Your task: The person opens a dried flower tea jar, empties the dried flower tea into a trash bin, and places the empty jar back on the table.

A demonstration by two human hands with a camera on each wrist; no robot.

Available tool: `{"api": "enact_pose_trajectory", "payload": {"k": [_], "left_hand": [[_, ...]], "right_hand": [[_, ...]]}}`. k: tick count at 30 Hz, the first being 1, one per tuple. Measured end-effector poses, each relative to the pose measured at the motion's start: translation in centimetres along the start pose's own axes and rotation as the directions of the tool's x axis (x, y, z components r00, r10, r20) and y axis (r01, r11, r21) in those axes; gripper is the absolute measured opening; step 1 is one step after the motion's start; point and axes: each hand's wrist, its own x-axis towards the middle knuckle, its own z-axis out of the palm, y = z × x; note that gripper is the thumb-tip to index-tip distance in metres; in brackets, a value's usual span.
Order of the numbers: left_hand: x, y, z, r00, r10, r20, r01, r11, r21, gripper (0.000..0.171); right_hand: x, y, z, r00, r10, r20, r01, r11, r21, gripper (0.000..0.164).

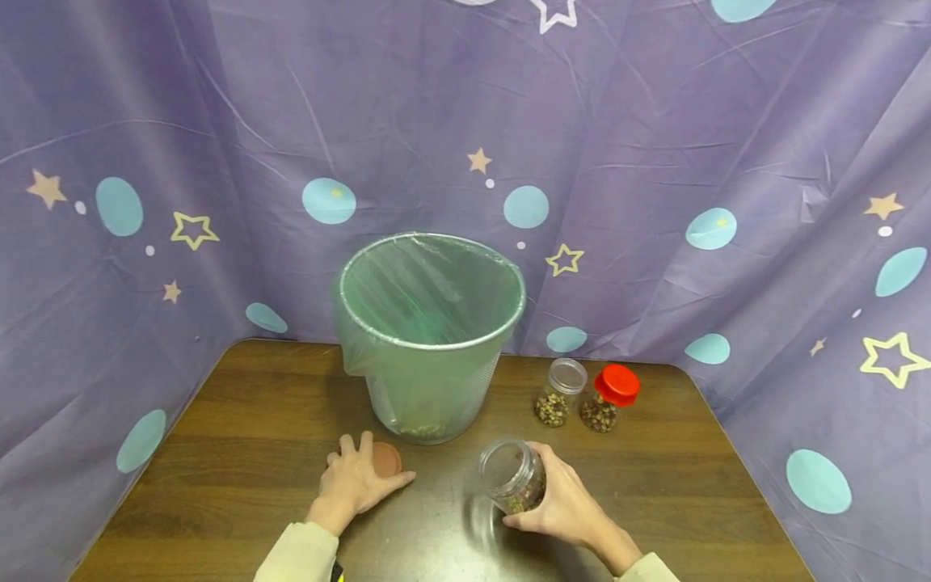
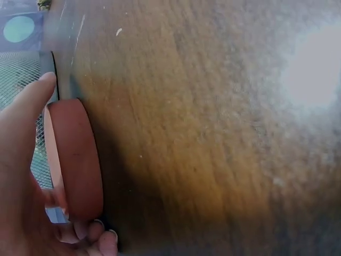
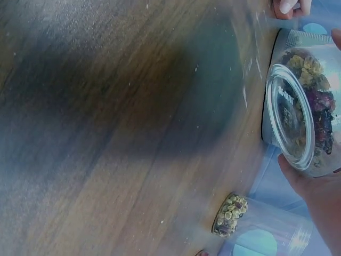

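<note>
Purple curtain (image 1: 407,129) behind wooden worktop (image 1: 254,420); right hand (image 1: 566,503) grips a clear jar (image 1: 518,485), left hand (image 1: 353,482) spread loose around a brown lid (image 1: 387,459), bin (image 1: 436,376) just beyond.

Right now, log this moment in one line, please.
left hand: at brown lid | right hand: holds clear jar above table | bin: lined | red-topped jar: right of bin

A mesh bin (image 1: 436,404) is lined with a green bag (image 1: 425,360). A clear-topped jar (image 1: 553,409) and a red-topped jar (image 1: 600,414) are placed nearby, before a star-printed purple curtain (image 1: 407,121).
</note>
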Motion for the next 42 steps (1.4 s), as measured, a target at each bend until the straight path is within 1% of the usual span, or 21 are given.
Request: {"api": "enact_pose_trajectory", "payload": {"k": [5, 10, 14, 18, 22, 25, 29, 33, 36, 38, 42], "left_hand": [[0.0, 0.0, -0.5, 0.999, -0.017, 0.039, 0.018, 0.999, -0.035, 0.116], [-0.1, -0.1, -1.2, 0.996, -0.034, 0.077, 0.039, 0.997, -0.066, 0.111], [-0.1, -0.3, -1.9, 0.995, -0.033, 0.093, 0.037, 0.998, -0.043, 0.106], [-0.1, -0.5, -2.5, 0.994, -0.016, 0.107, 0.018, 1.0, -0.015, 0.101], [0.1, -0.7, -3.4, 0.997, 0.007, 0.081, -0.005, 1.0, -0.013, 0.093], [0.5, -1.1, -4.2, 0.999, 0.025, 0.044, -0.024, 1.0, -0.017, 0.089], [1.0, -1.7, -5.4, 1.0, 0.03, 0.007, -0.03, 0.998, -0.051, 0.084], [1.4, -2.1, -6.8, 1.0, 0.015, 0.008, -0.014, 0.991, -0.134, 0.081], [1.6, -2.3, -7.7, 1.0, -0.005, 0.01, 0.006, 0.978, -0.208, 0.079], [1.7, -2.4, -8.3, 1.0, -0.02, -0.008, 0.017, 0.967, -0.253, 0.076], [1.9, -2.3, -9.5, 0.997, -0.05, -0.065, 0.026, 0.945, -0.326, 0.069]], "right_hand": [[0.1, 0.1, -0.3, 1.0, 0.006, -0.009, -0.006, 1.0, -0.011, 0.098], [0.1, 0.2, -0.9, 0.999, 0.033, -0.018, -0.034, 0.999, -0.018, 0.1], [0.3, 0.3, -1.6, 0.999, 0.05, -0.022, -0.05, 0.999, -0.003, 0.101], [0.5, 0.5, -2.5, 0.999, 0.032, -0.025, -0.033, 0.999, -0.003, 0.101], [0.7, 0.6, -3.4, 0.999, 0.009, -0.048, -0.01, 1.0, -0.015, 0.102], [0.8, 0.7, -3.9, 0.997, -0.005, -0.083, 0.002, 0.999, -0.033, 0.101], [0.9, 0.8, -4.4, 0.994, -0.023, -0.106, 0.017, 0.999, -0.052, 0.099], [0.9, 1.0, -4.8, 0.996, -0.01, -0.092, 0.006, 0.999, -0.044, 0.1], [0.9, 1.0, -5.2, 0.996, -0.004, -0.092, 0.0, 0.999, -0.042, 0.1], [1.1, 1.0, -5.5, 0.995, -0.01, -0.104, 0.005, 0.999, -0.053, 0.099], [1.5, 0.8, -6.0, 0.991, -0.02, -0.13, 0.012, 0.998, -0.064, 0.098]]}}
